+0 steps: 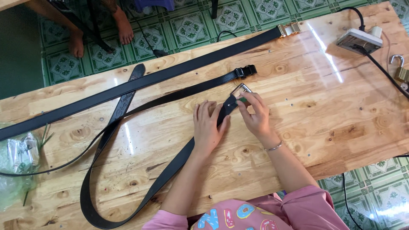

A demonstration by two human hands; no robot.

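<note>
A black leather belt (128,196) loops across the wooden table (341,110). One end of it carries a square silver buckle (240,90). My left hand (208,125) lies flat on the belt strap just below the buckle and presses it down. My right hand (255,115) pinches the strap end at the buckle, with a small green object between the fingertips. A bracelet sits on my right wrist.
A long black belt with a gold buckle (289,29) and a thin black belt (245,71) lie across the table behind. A white power strip (360,40), a brass padlock (400,70) and a plastic bag (17,162) lie on the table. Another person's bare feet (123,27) stand on the green floor.
</note>
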